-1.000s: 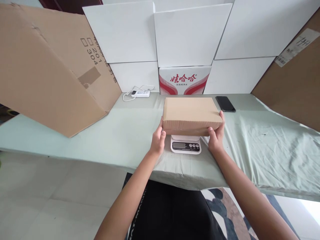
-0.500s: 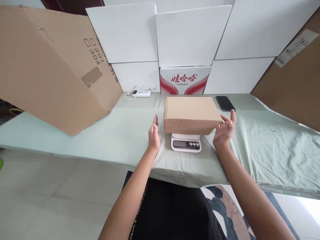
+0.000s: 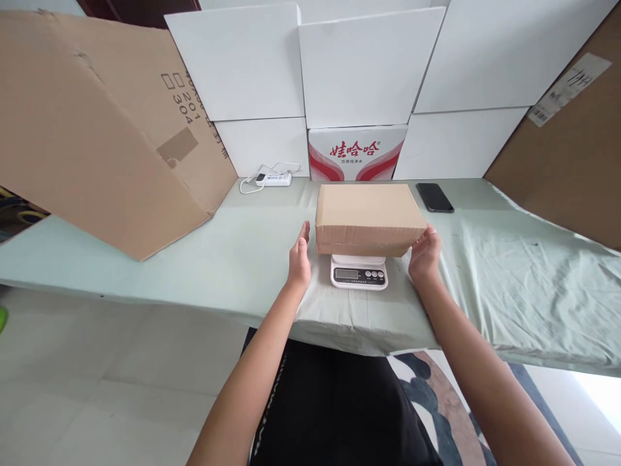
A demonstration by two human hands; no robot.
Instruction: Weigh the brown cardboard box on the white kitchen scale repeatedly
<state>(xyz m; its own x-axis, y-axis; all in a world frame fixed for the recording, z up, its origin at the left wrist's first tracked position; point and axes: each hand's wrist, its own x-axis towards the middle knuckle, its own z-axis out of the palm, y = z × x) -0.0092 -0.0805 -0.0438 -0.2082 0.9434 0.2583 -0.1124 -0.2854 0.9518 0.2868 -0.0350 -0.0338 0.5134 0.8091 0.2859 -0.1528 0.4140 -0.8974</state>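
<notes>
A closed brown cardboard box (image 3: pixel 369 210) rests on a small white digital scale (image 3: pixel 359 272) near the table's front edge. My left hand (image 3: pixel 299 259) stands open, fingers straight up, a little to the left of the box and not touching it. My right hand (image 3: pixel 424 254) is cupped round the box's front right corner, thumb at the front face and fingers on the right side.
The table (image 3: pixel 194 259) has a pale green cloth. A black phone (image 3: pixel 435 197) lies right of the box, and a white power strip (image 3: pixel 273 178) at the back left. A large brown carton (image 3: pixel 97 142) leans at left. White boxes (image 3: pixel 369 65) and a red-and-white carton (image 3: pixel 358 153) stand behind.
Both hands held the box one second ago, then let go and opened. Now my right hand is back on the box's front right corner; my left hand stays off it.
</notes>
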